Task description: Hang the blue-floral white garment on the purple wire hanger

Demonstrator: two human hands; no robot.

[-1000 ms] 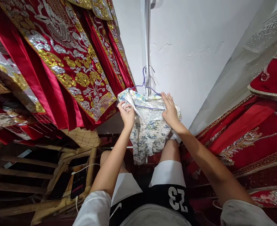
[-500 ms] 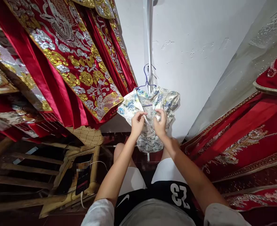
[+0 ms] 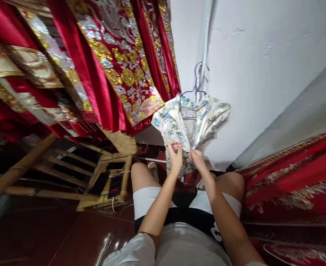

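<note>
A short-sleeved white blouse with a blue and yellow floral print hangs from a purple hanger in front of me. My right hand is closed on the front edges of the blouse, pulling them together to a point below the neck opening. Just left of it, my left hand has its fingers curled in against the blouse's left front. Whether cloth is pinched between those fingers is hidden. Below the hands hangs the patterned lower part of the blouse.
Red embroidered garments hang at the left, and more red cloth hangs at the right. A bamboo chair stands to my lower left, with a phone and a white cable on it. Behind the blouse is a white wall.
My view has shifted left, so things sit further right. Both hands have come lower on the blouse. The right hand now draws the front edges together; the left has moved off the edge.
</note>
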